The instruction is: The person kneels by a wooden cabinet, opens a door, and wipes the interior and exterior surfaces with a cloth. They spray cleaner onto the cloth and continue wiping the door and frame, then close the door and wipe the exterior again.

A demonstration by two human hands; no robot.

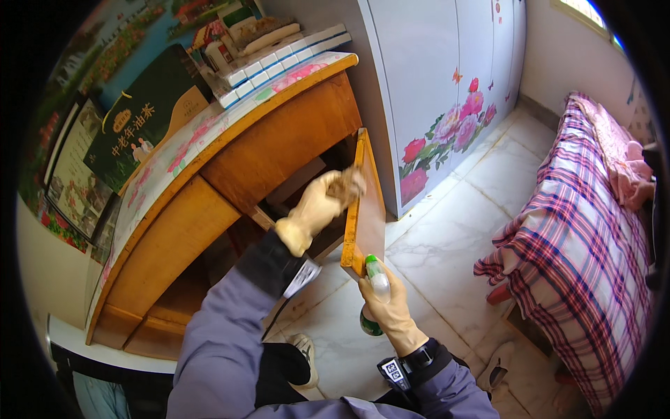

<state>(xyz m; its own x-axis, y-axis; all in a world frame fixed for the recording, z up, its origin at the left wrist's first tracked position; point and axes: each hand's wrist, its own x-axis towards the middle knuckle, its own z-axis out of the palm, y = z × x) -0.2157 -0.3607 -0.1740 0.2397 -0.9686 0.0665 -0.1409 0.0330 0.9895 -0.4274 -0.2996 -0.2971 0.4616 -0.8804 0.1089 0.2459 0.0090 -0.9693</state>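
My left hand (314, 201), blurred, grips a brown cloth (346, 187) against the upper inner side of an open wooden cabinet door (361, 209). That door swings out from a wooden desk (280, 133), and the dark compartment behind it is partly hidden by my left hand and forearm. Lower down, my right hand (392, 309) is wrapped around a spray bottle (372, 326) with a green top and a green lower part. The fingers of this hand are at the door's bottom corner; whether they touch it I cannot tell.
On the desktop stand a dark green gift box (152, 120) bearing writing, a picture frame (78, 167) and stacked white-and-blue boxes (277, 63). A floral wardrobe (419, 105) rises just beyond the door. To the right is a bed-like surface under a plaid cloth (570, 230). Marble-patterned tiles (439, 251) cover the floor.
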